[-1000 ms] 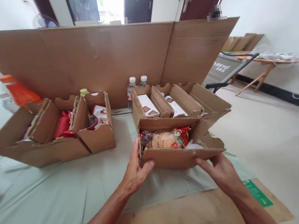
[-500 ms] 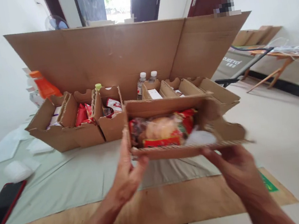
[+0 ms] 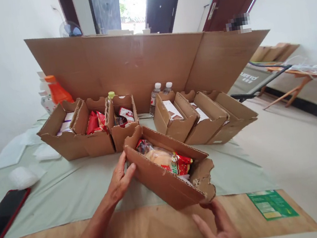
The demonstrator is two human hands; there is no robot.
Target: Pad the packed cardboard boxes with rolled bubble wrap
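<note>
A narrow open-topped cardboard box (image 3: 163, 180) sits at a slant over the front part of the cloth, its near end towards the right. Inside it lies a clear and red food packet (image 3: 169, 161), with something white partly hidden beside it. My left hand (image 3: 122, 182) grips the box's far left end, thumb on the side wall and fingers against the end. At the near right corner, my right hand (image 3: 219, 225) has its fingertips on the lower edge, partly hidden by the box, while its thumb stands apart from the cardboard.
Several similar boxes (image 3: 96, 142) stand in a row behind, with a gap in the middle. A cardboard panel (image 3: 125, 56) rises behind them. Water bottles (image 3: 155, 97), an orange bottle (image 3: 58, 90), a phone (image 3: 5, 217), white wrap (image 3: 22, 178) and a green leaflet (image 3: 272, 203) are around.
The box has come down and nearer to me, turning from crosswise to slanted, its right end towards me. My right hand has moved down and left with it.
</note>
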